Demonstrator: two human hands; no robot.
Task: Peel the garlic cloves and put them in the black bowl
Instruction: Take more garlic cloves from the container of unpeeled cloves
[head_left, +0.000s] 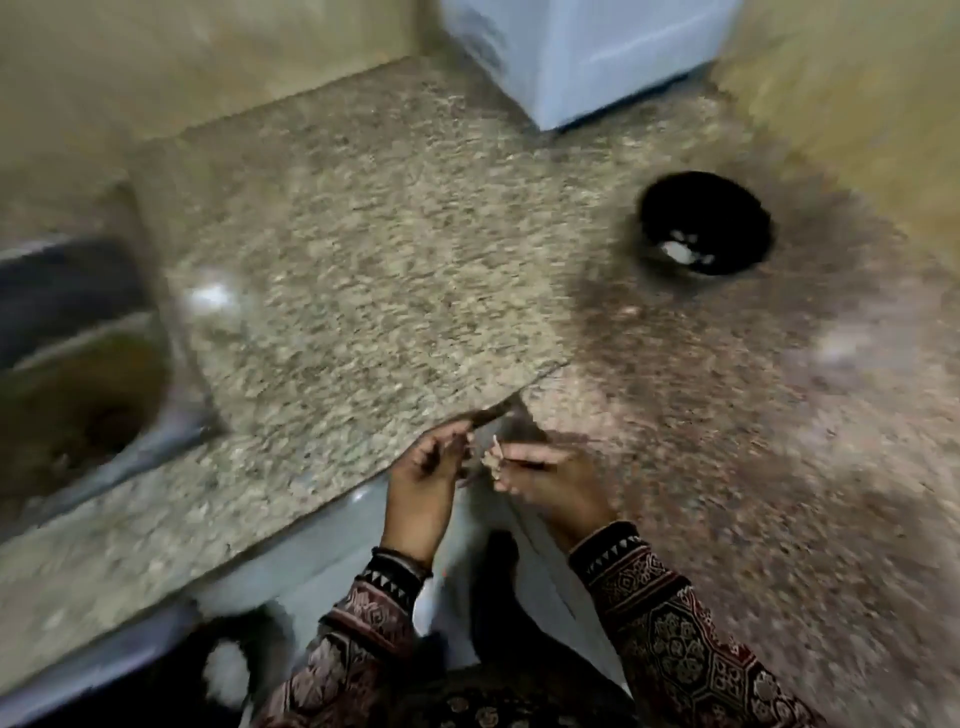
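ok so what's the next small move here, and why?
Probably pull the loose skin off before reaching anywhere. The right hand pinches a garlic clove that seems to have papery skin sticking up, with the left hand close beside it; blur hides whether it grips anything. The black bowl, with a few pale cloves inside, sits farther back on the counter.

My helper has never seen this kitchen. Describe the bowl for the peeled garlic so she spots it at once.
Start at the pale blue box at the back of the stone counter. Right of it and nearer stands the black bowl: round, dark, pale bits inside.
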